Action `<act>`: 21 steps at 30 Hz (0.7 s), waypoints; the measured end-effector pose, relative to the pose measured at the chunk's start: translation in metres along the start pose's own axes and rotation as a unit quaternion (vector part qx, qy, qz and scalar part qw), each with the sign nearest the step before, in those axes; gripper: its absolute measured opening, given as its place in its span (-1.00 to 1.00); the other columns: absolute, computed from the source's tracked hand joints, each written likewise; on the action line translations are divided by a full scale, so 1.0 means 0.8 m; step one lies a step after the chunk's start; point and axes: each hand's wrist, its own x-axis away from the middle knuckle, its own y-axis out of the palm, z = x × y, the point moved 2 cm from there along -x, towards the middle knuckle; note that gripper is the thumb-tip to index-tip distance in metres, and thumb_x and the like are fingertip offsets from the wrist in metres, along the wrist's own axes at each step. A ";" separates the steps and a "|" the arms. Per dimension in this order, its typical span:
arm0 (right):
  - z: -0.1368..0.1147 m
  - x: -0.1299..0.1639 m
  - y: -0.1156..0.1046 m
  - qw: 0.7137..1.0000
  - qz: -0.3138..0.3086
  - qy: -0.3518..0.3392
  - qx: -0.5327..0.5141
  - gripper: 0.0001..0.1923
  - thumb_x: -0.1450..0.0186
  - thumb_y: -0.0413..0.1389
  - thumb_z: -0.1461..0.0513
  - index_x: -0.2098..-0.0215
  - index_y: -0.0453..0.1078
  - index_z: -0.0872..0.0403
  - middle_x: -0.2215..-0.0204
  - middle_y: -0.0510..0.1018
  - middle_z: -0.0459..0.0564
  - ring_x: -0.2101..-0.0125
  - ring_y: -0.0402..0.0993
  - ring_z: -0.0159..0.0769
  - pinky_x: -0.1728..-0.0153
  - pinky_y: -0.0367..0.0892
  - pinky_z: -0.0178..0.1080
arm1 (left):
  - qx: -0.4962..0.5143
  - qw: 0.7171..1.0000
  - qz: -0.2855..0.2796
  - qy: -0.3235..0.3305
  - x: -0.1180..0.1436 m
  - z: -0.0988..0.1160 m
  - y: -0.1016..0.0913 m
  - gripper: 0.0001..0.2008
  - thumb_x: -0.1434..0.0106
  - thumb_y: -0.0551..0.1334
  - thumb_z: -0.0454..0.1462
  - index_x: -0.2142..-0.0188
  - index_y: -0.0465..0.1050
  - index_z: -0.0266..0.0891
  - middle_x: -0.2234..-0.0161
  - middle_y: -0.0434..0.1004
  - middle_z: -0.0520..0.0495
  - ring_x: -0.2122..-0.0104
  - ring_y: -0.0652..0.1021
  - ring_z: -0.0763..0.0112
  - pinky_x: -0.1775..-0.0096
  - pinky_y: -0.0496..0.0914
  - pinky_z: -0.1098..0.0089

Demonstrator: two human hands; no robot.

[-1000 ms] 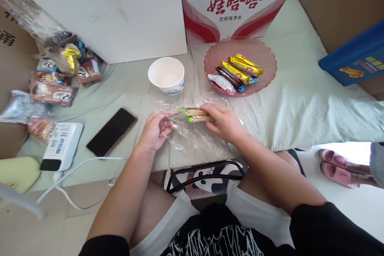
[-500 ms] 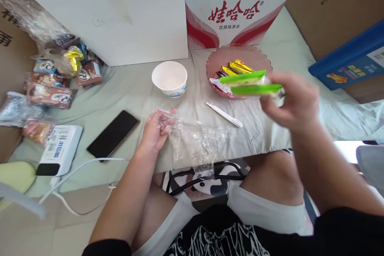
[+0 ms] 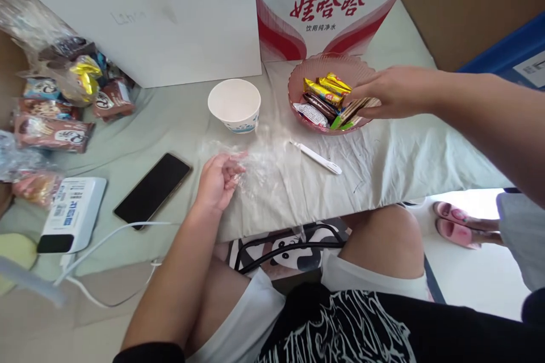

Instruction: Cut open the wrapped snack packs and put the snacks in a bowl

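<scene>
R hand: my right hand is over the near-right rim of the pink bowl, fingers pinched on the green-edged wafer packs; packs tilt down, lower ends touching the bowl's contents.
L hand: my left hand lies palm-up on the cloth, fingers loosely curled on one end of the clear wrap; grip light, not a clamp.
Wafer packs: out of the wrap, at the bowl's near edge, not let go yet.
Done, as I judge: outer wrap is off and limp; packs are at the bowl.
Left, as I judge: let the packs drop in w/ the other snacks; wrap not yet put aside.
Edges: table front edge runs just below my L hand; cloth hangs over it. Bowl sits near the red-print carton.
Obstacles: white pen lies between wrap and bowl; paper cup just left of bowl; phone well left.
Open room: bare cloth right of the pen and below the bowl; snack pile crowds the far left.
</scene>
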 end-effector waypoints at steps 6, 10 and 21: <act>0.005 -0.006 0.014 0.994 -0.091 0.009 0.063 -0.83 -0.28 0.24 0.10 0.36 0.61 0.00 0.41 0.62 -0.13 0.50 0.41 -0.46 0.40 0.27 -0.31 | -0.015 1.000 -0.010 0.015 -0.002 -0.002 0.000 -0.87 -0.07 0.26 -0.28 0.44 0.29 -0.22 0.31 0.70 -0.15 0.59 0.58 0.55 0.74 -0.05 0.62; -0.057 0.002 -0.001 0.999 0.022 -0.004 0.048 -0.77 -0.23 0.26 0.16 0.14 0.61 -0.01 0.30 0.65 -0.01 0.38 0.52 -0.25 0.38 0.39 -0.18 | -0.093 0.989 -0.040 0.104 0.002 -0.006 -0.004 -0.87 -0.05 0.25 -0.23 0.44 0.33 -0.21 0.32 0.69 -0.11 0.57 0.59 0.51 0.70 -0.01 0.59; -0.207 -0.016 0.073 0.946 0.183 -0.058 -0.262 -0.02 -0.22 0.29 0.21 -0.49 -0.06 -0.14 -0.47 0.14 0.11 -0.29 0.41 0.02 -0.16 0.53 0.08 | -0.446 0.784 -0.405 0.152 0.043 -0.011 -0.029 -0.87 0.00 0.14 -0.34 0.64 0.38 -0.23 0.62 0.41 0.07 0.56 0.40 0.51 0.45 0.27 0.45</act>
